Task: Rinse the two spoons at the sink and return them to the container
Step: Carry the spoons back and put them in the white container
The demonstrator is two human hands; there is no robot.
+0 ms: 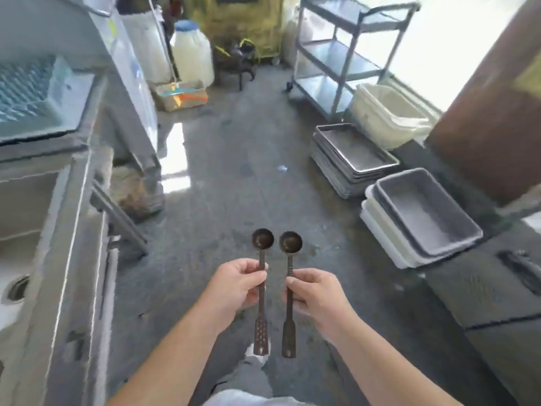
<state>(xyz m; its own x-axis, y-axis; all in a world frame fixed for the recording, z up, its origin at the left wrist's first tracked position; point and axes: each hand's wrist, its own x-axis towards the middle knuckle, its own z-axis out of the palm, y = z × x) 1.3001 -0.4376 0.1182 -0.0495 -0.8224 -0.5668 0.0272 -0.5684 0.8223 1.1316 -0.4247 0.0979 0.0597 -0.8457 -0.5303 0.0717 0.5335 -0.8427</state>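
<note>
**Two spoons held up side by side, sink waiting at the left**

At the far left edge, a steel sink is sitting with its drain showing near the bottom of the basin; no water is visibly running. A grey counter edge is running along its right side.

Moving right to the middle, the person is standing on a wet concrete floor and holding both arms out in front. The left hand is pinching the stem of the left spoon between thumb and fingertips, bowl pointing away and upward. Just beside it, not touching, the right spoon is being pinched the same way by the right hand. Both bowls are facing the camera, probably so they can be checked, and the light pinch likely keeps the fingers off the bowls.

Further right, a stack of metal trays and nested grey tubs are resting on the floor, with a wheeled steel cart behind them. Which of these is the container is unclear.
</note>
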